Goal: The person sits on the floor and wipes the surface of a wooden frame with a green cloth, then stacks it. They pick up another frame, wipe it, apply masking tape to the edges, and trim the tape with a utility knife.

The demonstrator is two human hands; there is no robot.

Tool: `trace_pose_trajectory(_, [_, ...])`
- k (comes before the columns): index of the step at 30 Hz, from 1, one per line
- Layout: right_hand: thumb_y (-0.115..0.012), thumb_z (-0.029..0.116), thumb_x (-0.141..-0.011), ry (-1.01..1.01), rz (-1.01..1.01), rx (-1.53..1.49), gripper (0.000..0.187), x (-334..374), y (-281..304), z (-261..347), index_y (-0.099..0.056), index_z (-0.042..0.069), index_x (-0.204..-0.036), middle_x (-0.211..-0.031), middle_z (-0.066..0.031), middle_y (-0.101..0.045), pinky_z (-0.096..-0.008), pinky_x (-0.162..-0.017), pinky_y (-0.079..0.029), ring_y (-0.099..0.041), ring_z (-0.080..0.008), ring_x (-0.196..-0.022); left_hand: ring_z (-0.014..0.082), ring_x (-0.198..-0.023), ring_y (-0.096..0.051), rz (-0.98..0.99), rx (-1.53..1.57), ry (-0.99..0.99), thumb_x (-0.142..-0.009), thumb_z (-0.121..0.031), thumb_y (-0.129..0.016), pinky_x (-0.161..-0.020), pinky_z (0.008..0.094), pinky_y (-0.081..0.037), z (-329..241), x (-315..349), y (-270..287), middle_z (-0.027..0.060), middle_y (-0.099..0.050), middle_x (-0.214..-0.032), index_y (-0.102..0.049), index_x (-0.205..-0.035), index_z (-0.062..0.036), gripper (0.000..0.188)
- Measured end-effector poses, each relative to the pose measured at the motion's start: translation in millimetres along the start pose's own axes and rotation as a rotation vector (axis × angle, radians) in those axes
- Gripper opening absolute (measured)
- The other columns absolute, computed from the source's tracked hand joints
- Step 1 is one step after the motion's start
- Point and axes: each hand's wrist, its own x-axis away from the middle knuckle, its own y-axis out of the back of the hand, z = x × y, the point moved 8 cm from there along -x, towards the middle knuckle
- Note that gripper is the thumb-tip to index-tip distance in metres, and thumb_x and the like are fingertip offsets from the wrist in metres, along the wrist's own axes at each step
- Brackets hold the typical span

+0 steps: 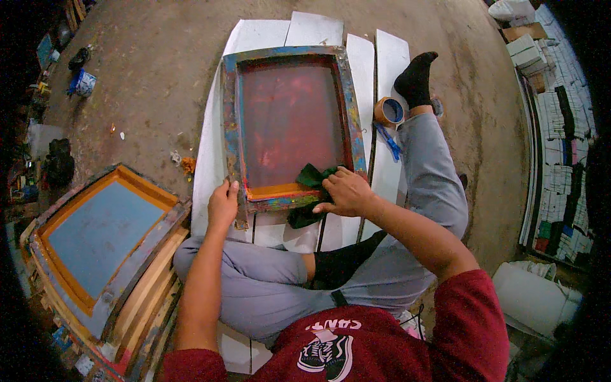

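In front of me a paint-stained screen printing frame [230, 127] lies on white boards, its mesh dark grey with reddish smears. A strip of orange-brown tape runs along the inner near edge. My left hand [223, 202] is closed around the frame's near left corner, the thumb on top. At the near right corner, my right hand [345, 192] presses a dark green cloth [312, 176] against the near rail. Part of that cloth hangs down over the outer side of the rail. The right palm hides some of the cloth and the corner.
A roll of brown tape [389, 111] and a blue cutter [388, 141] lie to the right, beside my outstretched leg. More wooden frames are stacked at left, topped by a screen with blue-grey mesh [95, 232]. Piled white goods [554, 140] line the far right.
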Motion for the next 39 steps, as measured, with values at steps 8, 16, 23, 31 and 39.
trace_pose_trajectory(8, [-0.051,0.082,-0.089,-0.068,-0.189,-0.126,0.086,-28,-13,39,-0.067,-0.002,-0.102,-0.102,-0.0198,-0.067,-0.0499,-0.096,-0.048,-0.063,-0.0381,-0.104,0.0469,-0.109,-0.067,0.126,-0.048,0.068,-0.106,-0.049,-0.055,-0.092,0.0489,-0.052,-8,1,2,0.0311,-0.069,-0.115,-0.065,-0.132,0.0048,0.061])
trace_pose_trajectory(16, [-0.061,0.079,-0.085,0.022,-0.392,-0.392,0.083,-90,-11,117,-0.063,-0.002,-0.104,-0.106,-0.0229,-0.067,-0.0517,-0.094,-0.050,-0.063,-0.0437,-0.105,0.0466,-0.110,-0.067,0.124,-0.020,0.012,-0.107,-0.051,-0.054,-0.094,0.0487,-0.052,-19,1,3,0.0305,-0.070,-0.115,-0.064,-0.135,0.0052,0.064])
trace_pose_trajectory(23, [-0.064,0.072,-0.089,-0.201,-0.148,-0.162,0.073,3,-10,0,-0.063,0.000,-0.103,-0.105,-0.0215,-0.068,-0.0515,-0.093,-0.052,-0.066,-0.0408,-0.106,0.0449,-0.116,-0.067,0.032,-0.029,0.014,-0.106,-0.053,-0.054,-0.100,0.0465,-0.051,0,0,3,0.0300,-0.069,-0.124,-0.061,-0.139,0.0056,0.067])
trace_pose_trajectory(31, [-0.066,0.062,-0.092,-0.001,-0.186,-0.254,0.068,-77,-11,109,-0.067,-0.004,-0.108,-0.114,-0.0228,-0.067,-0.0496,-0.102,-0.050,-0.062,-0.0402,-0.114,0.0449,-0.109,-0.067,0.030,-0.050,0.018,-0.106,-0.049,-0.055,-0.094,0.0492,-0.052,-11,1,4,0.0280,-0.071,-0.114,-0.066,-0.132,0.0029,0.060])
trace_pose_trajectory(39, [-0.064,0.058,-0.095,-0.094,-0.208,-0.326,0.063,-49,-12,62,-0.069,-0.001,-0.114,-0.115,-0.0214,-0.068,-0.0487,-0.098,-0.052,-0.064,-0.0406,-0.111,0.0460,-0.109,-0.067,0.063,-0.027,0.013,-0.106,-0.051,-0.054,-0.094,0.0497,-0.053,-10,2,4,0.0281,-0.071,-0.114,-0.067,-0.129,0.0030,0.060])
